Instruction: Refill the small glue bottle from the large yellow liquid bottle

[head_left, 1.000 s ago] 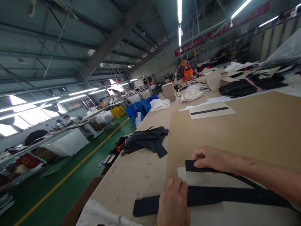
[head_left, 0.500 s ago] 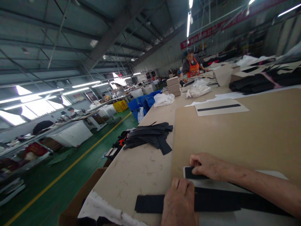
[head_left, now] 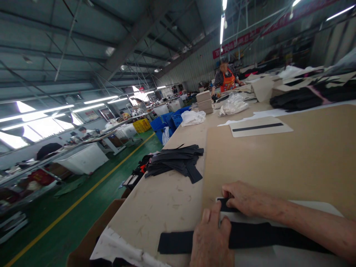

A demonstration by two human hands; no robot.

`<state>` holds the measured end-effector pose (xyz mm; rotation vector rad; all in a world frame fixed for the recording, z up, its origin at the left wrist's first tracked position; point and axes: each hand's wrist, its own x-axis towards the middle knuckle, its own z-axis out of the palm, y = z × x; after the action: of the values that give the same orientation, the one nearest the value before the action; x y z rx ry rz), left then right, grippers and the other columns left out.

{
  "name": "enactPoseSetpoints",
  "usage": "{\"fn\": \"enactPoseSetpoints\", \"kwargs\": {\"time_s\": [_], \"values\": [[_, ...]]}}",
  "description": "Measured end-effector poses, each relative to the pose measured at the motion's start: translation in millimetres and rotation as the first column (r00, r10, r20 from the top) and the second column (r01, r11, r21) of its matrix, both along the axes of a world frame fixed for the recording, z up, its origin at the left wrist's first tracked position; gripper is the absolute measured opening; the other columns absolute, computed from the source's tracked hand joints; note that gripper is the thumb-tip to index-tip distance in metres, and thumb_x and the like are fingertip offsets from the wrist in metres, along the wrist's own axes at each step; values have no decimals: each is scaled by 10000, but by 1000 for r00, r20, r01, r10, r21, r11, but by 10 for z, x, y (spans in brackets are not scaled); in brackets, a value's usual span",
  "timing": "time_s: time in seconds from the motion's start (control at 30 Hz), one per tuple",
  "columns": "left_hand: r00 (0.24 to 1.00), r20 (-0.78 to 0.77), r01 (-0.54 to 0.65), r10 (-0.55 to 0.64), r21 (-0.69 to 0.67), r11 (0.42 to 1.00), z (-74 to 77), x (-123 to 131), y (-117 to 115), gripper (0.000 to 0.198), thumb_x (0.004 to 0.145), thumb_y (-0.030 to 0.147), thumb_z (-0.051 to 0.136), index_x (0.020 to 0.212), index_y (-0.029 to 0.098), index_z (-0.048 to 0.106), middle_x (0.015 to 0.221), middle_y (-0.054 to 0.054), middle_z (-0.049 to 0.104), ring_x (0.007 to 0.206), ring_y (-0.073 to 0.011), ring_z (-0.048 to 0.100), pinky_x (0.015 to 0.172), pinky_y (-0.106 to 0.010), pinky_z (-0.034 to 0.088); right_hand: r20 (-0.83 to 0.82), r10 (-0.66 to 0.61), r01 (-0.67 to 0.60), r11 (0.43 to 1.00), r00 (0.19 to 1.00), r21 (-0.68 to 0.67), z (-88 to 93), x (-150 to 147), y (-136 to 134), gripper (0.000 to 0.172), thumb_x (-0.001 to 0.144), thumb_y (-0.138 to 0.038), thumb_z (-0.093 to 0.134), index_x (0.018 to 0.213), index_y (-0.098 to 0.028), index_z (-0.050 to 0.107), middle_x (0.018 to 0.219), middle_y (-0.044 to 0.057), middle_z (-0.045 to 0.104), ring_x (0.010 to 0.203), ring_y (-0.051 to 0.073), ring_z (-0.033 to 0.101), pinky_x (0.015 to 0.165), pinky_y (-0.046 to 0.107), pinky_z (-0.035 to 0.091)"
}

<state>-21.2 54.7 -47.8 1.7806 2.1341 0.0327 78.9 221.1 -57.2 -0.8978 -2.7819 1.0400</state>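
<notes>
My left hand [head_left: 213, 243] lies flat, fingers stretched, pressing on a wide black fabric strip [head_left: 178, 241] at the table's near edge. My right hand [head_left: 244, 200] reaches in from the right and presses its curled fingertips on the end of a narrower black strip [head_left: 226, 206] that lies on a white card [head_left: 314, 205]. Both strips run off to the right under my right forearm. The card rests on a large brown board [head_left: 278, 159].
A heap of black strips [head_left: 175, 161] lies further along the table's left edge. Beyond are another white card with a black strip [head_left: 260, 128], white bags [head_left: 233, 104], stacked boxes [head_left: 204, 102] and a person in an orange apron [head_left: 226, 79]. A cardboard box [head_left: 91, 241] stands below the near left corner.
My right hand has lowered the narrow strip's end down onto the white card and drawn nearer my left hand. My left hand stayed on the wide strip, its fingers reaching forward a little.
</notes>
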Motion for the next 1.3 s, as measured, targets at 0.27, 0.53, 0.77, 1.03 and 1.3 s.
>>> {"fn": "enactPoseSetpoints", "kwargs": {"time_s": [0.27,0.53,0.77,1.03,1.3], "values": [[999,-29,33,-31,48,998,-22,-45,18,591,748,207,508,1327,119,589,1617,-111,361,1373,-359,415,1170,-462,394,84,63,-52,991,994,-126,386,363,235,336,641,-254,726,970,-210,673,806,-21,665,719,165,585,564,260,343],[990,-142,14,-15,-4,1000,-7,-30,60,652,695,155,543,1344,151,599,1621,-56,363,1406,-310,408,1219,-378,321,104,-75,102,953,992,-285,384,1657,761,188,645,-264,613,819,-195,594,708,-42,555,641,132,477,573,266,322],[984,-176,18,-34,-92,996,34,-44,118,690,692,176,560,1382,146,565,1633,-67,324,1411,-329,410,1217,-388,320,16,-350,350,932,937,-89,-11,1824,554,106,715,-292,589,765,-208,549,725,-18,594,679,151,508,606,284,342],[971,-234,15,-49,-144,989,-13,-98,160,759,646,112,531,1402,186,547,1638,-29,306,1417,-297,420,1208,-371,333,55,-428,426,904,902,32,-43,1835,432,85,745,-291,582,778,-216,560,796,9,652,755,192,574,664,315,374],[959,-277,13,-60,-165,986,17,-65,171,755,667,117,524,1416,208,530,1637,-16,304,1407,-269,441,1178,-354,380,28,-444,444,896,895,22,-98,1838,453,90,741,-286,603,776,-220,552,782,2,643,740,188,564,650,307,366]]}}
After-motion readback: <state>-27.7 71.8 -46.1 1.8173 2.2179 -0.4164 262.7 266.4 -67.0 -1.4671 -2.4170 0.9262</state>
